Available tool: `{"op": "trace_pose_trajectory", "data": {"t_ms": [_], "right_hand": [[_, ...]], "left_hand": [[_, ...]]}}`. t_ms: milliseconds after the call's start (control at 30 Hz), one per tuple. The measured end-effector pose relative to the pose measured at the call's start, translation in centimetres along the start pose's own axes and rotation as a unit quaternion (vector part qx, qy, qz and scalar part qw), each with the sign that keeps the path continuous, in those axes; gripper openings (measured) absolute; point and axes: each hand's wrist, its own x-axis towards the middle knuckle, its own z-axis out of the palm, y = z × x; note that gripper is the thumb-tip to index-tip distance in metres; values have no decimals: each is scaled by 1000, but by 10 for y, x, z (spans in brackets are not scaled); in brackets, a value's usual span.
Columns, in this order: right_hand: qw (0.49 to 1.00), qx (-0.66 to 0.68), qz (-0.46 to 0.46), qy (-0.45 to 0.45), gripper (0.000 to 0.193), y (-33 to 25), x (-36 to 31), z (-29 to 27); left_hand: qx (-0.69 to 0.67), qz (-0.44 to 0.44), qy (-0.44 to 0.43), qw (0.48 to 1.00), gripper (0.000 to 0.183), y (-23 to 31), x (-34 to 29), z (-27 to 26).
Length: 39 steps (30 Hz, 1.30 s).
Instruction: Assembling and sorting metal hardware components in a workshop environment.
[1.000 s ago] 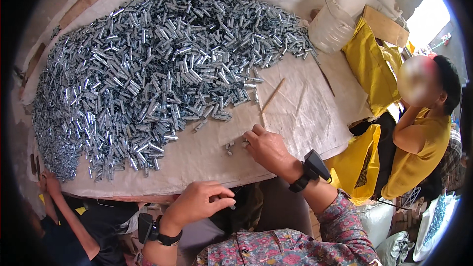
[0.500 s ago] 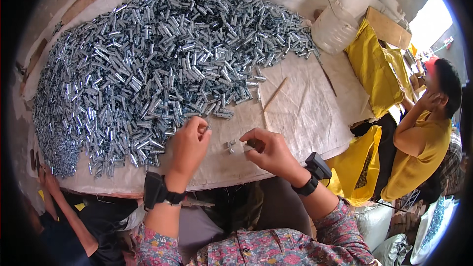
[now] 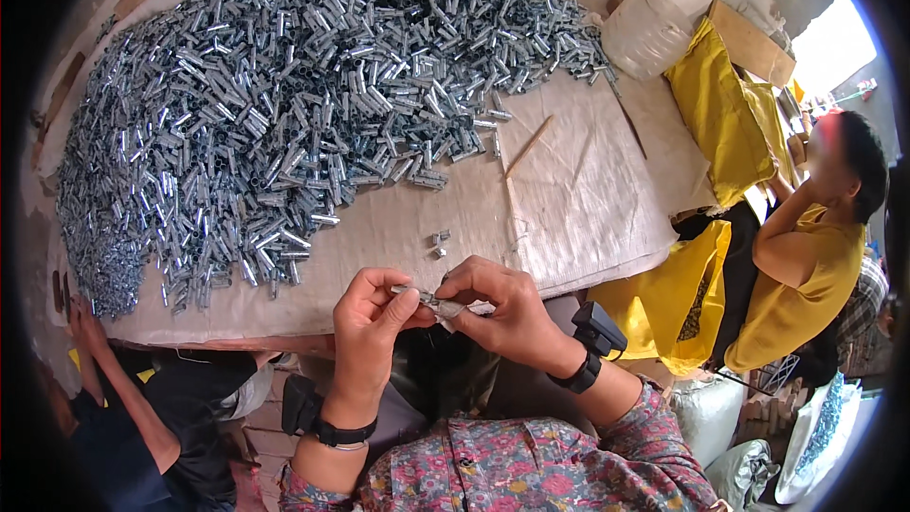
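My left hand (image 3: 373, 320) and my right hand (image 3: 505, 311) meet over the near edge of the table, fingers pinched together. A small silvery metal sleeve (image 3: 426, 297) shows between the fingertips, one end in my left thumb and forefinger, the other against my right fingers. Something pale under my right fingertips is too small to make out. Just beyond the hands, a couple of short metal pieces (image 3: 439, 242) lie on the sheet-covered table (image 3: 379, 237). A wide heap of similar metal sleeves (image 3: 284, 104) spreads over the far and left side.
A thin wooden stick (image 3: 529, 147) lies right of the heap. A translucent plastic bucket (image 3: 646, 36) stands at the far right, near yellow sacks (image 3: 725, 123). A person in yellow (image 3: 806, 275) sits on the right; another person's hand (image 3: 87, 327) is at the left table edge.
Both hands have drawn back toward me and come together, the metal sleeve now between them. The short pieces stay on the table. The view has shifted slightly.
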Motion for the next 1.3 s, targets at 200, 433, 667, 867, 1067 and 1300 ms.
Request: {"op": "trace_pose_trajectory", "data": {"t_ms": [200, 433, 667, 867, 1067, 1300], "right_hand": [[999, -29, -17, 6, 19, 0, 0, -11], [999, -42, -25, 20, 21, 9, -1, -2], [988, 128, 82, 29, 8, -4, -7, 6], [985, 152, 77, 34, 7, -8, -5, 5], [996, 71, 46, 36, 15, 9, -1, -3], [977, 169, 131, -23, 14, 3, -4, -11]], "left_hand": [[14, -15, -7, 1000, 14, -1, 0, 4], [94, 1, -18, 995, 12, -2, 2, -5], [-10, -49, -63, 997, 13, -6, -2, -10], [15, -51, -65, 996, 16, -1, 0, -9], [38, -47, -15, 998, 16, -5, 5, -1], [26, -47, -12, 999, 22, -6, 1, -1]]}}
